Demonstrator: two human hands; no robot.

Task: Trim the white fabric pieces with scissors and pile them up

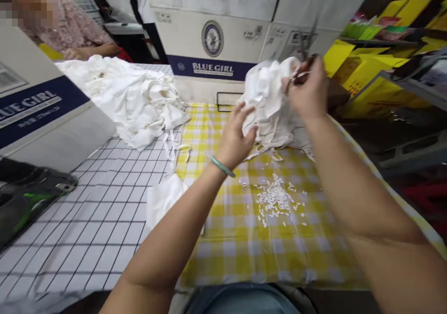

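Note:
A heap of white fabric pieces with thin straps (270, 100) lies on the yellow checked cloth in front of me. My left hand (235, 135), with a green bangle at the wrist, is at the heap's left side, fingers spread and no piece gripped. At the heap's upper right, my right hand (310, 90) is closed around a pair of scissors (304, 49), whose blades point up and are blurred. Its fingertips overlap the edge of the fabric. Nearer me are many small white clippings (275, 195) in a loose scatter.
A larger white fabric pile (129, 97) lies at the back left, near another person's hand (75, 53). One white piece (164, 200) rests beside my left forearm. Cartons (216, 44) wall off the back, and another carton (45, 100) stands left. Yellow packages (377, 72) fill the right side.

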